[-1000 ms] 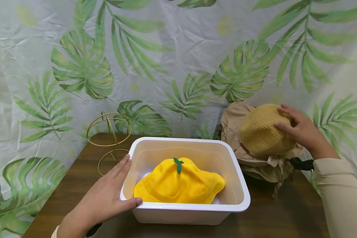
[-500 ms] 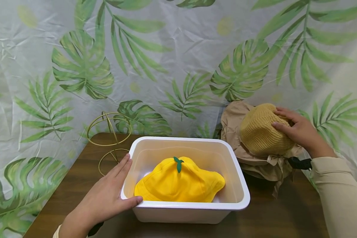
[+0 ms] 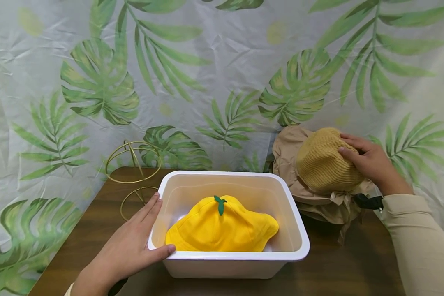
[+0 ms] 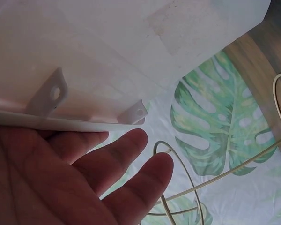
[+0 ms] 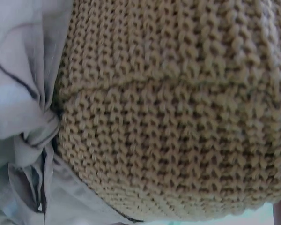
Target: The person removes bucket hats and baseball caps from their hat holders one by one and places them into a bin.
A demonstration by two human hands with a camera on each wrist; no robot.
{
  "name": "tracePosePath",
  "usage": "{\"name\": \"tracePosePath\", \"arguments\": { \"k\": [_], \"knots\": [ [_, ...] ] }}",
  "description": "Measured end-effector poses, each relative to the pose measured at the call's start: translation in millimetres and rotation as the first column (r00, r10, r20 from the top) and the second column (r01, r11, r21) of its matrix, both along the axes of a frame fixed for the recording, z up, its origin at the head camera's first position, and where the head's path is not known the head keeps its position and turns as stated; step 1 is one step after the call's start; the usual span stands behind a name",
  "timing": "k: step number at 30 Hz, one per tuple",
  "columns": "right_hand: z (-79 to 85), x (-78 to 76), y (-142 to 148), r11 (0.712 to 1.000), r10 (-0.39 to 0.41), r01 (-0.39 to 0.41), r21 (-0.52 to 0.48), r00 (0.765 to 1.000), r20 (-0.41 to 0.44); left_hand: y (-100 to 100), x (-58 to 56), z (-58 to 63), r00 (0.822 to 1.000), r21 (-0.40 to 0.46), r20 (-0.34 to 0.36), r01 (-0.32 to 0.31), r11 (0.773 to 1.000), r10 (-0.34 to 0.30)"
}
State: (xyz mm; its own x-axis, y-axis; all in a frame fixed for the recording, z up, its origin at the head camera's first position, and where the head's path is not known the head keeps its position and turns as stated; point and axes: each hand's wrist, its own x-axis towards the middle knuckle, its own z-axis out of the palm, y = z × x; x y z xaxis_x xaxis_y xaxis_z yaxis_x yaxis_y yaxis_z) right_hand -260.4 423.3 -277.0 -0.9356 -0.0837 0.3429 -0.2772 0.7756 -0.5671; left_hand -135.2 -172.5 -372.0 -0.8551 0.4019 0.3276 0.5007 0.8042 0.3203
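Note:
In the head view a white plastic tub stands on the table, holding a yellow hat with a green sprout on top. My left hand rests against the tub's left front corner, fingers straight along the side and thumb over the front rim. The left wrist view shows its fingers under the rim. To the right of the tub, my right hand pinches the crown of a tan knit hat, which has beige cloth around its base. Ribbed knit and a knotted cloth tie fill the right wrist view.
A gold wire stand with round hoops is behind the tub's left side. The brown wooden table backs onto a leaf-print sheet, close behind the tub and the tan hat.
The right hand's thumb and fingers have drawn in on the knit crown, which is now dented, and the hand sits slightly further left. The left hand and the tub look the same.

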Motion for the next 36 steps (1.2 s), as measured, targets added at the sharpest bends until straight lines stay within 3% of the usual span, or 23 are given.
{"name": "tracePosePath", "arguments": {
  "k": [15, 22, 26, 36],
  "knots": [
    [1.1, 2.9, -4.3, 0.987, -0.079, 0.08, -0.142, 0.997, 0.018, -0.7, 2.6, -1.3, 1.0, 0.003, -0.012, -0.001, 1.0, 0.001],
    [7.8, -4.8, -9.0, 0.944, -0.151, 0.128, -0.304, 0.987, -0.052, 0.3, 1.8, -0.1, 1.0, 0.004, -0.024, -0.001, 1.0, 0.001],
    [13.1, -7.5, -12.2, 0.935, -0.181, 0.161, -0.316, 0.983, -0.035, 0.3, 1.8, 0.7, 1.0, 0.005, -0.011, -0.005, 1.0, 0.005],
    [32.9, -8.4, -16.3, 0.947, -0.171, 0.171, -0.272, 0.985, 0.024, 1.2, 0.8, 3.0, 1.0, 0.011, 0.015, -0.009, 1.0, 0.009]
  ]
}}
